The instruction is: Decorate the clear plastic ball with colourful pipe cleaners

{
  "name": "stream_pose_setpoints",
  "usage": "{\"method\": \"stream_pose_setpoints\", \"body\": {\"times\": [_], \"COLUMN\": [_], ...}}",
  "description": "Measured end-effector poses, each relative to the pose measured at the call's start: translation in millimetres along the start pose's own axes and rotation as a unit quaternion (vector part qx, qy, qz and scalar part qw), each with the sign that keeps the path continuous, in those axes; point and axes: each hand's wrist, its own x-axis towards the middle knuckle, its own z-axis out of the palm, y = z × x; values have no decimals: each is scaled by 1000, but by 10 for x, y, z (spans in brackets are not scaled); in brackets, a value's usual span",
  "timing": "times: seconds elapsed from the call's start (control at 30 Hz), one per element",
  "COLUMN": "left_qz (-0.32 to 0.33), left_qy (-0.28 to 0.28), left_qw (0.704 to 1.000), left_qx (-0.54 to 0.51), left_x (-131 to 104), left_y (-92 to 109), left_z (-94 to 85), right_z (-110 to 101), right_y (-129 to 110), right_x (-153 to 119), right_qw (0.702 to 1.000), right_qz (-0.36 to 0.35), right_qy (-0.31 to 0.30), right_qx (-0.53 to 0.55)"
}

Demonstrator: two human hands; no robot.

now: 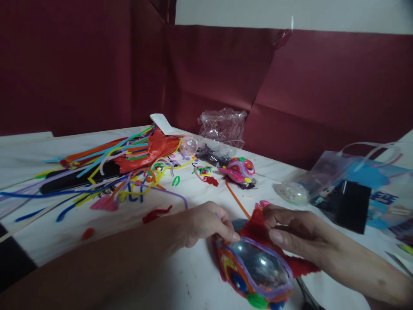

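— White tabletop (193, 275), smooth and matte, littered on its left half with fuzzy pipe cleaners (106, 172) in blue, yellow, orange, purple.

— Biggest piece up front?

— Clear plastic ball (258, 269), glossy, egg-shaped, lying at the near edge of the table. Ringed by a lilac pipe cleaner, banded below in orange, yellow, blue; green dot at the bottom; shaggy red fringe behind.

— Hands?

— Left hand (206, 224) curled, thumb and forefinger pinched on the lilac strand at the ball's upper left rim. Right hand (290, 230) loosely bent, fingers on the red fringe at the top; grip hard to tell.

— Further back?

— Crumpled clear bag (222, 125) against the maroon backdrop. Smaller wrapped ball (240, 169), pink with swirls. Pale speckled ball (292, 193), bare, to the right.
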Motion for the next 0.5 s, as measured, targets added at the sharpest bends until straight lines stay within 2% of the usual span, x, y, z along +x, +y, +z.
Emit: {"method": "stream_pose_setpoints", "body": {"times": [0.17, 0.3, 0.4, 0.5], "left_qz": [4, 3, -1, -2], "left_qy": [-6, -12, -13, -13], "left_qw": [1000, 1000, 1000, 1000], "left_qx": [3, 7, 13, 11], "left_x": [-4, 4, 14, 22], "left_y": [9, 7, -8, -30], "left_z": [0, -1, -4, -6], "right_z": [-48, -80, -78, -60], "right_y": [112, 235, 218, 137], "right_x": [-48, -142, -202, -237], "right_qw": [997, 990, 990, 991], "right_qz": [-17, -37, -50, -24], "right_qy": [48, 58, 70, 70], "right_qx": [64, 122, 116, 109]}}
